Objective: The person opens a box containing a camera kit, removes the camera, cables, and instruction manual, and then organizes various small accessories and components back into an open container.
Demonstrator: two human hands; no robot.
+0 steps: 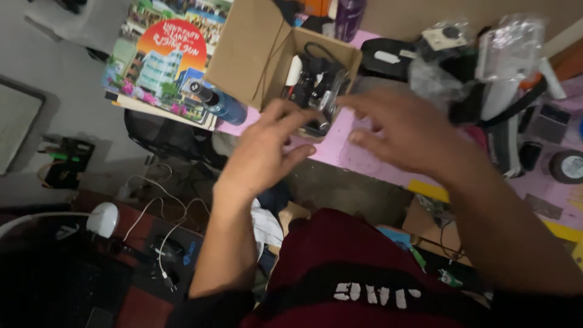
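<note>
Blue bottle (226,106) lying off to the L, well apart from both hands. L hand (262,152) hovering open, fingers spread, gripping nothing, tips just short of the cardboard box (243,51). Box sitting right ahead of the fingers, packed w/ black gear (316,88). Prob light but snaggy, fragile-ish; looks best taken by a rigid body, not the cables. R hand (404,130) hanging open too, empty, just R of box over pink table (340,152).

Person wears a dark maroon top (340,255) with a black band bearing blurred white lettering near the bottom; forearms bare, dark sleeve (209,307) near left.
</note>
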